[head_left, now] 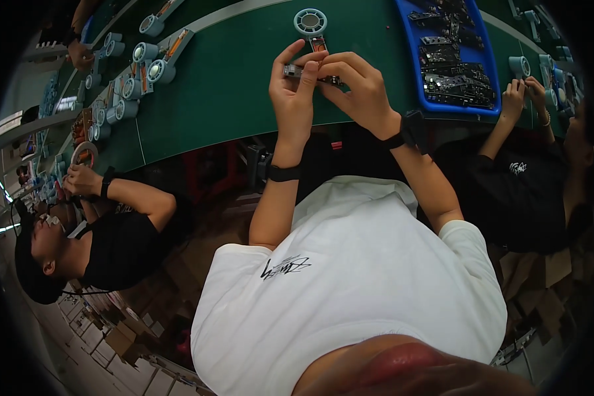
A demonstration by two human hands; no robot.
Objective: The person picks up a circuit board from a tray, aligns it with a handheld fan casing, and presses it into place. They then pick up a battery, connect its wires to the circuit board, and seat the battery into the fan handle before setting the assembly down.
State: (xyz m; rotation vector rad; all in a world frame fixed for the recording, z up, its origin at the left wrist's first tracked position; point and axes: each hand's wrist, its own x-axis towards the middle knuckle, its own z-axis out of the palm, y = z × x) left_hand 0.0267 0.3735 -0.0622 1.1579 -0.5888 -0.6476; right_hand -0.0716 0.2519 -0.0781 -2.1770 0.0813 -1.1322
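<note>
Above the green table, my left hand (292, 105) and my right hand (361, 89) come together. Between them they grip a small dark circuit board (331, 80), which has a silvery part (293, 70) at its left end. Thumbs and fingertips of both hands press on it, hiding much of its middle. Just beyond my fingers lies a handheld fan (310, 23) with a light blue round head. Its opened handle (319, 45) shows orange and metal parts inside, and my fingers partly cover its near end.
A blue tray (412, 86) heaped with dark circuit boards stands at my right. Several light blue fans (131, 88) line the table's left side. Co-workers sit on both sides: one pair of hands (523, 96) holds a fan at right, another hand (82, 179) holds a ring-shaped thing at left.
</note>
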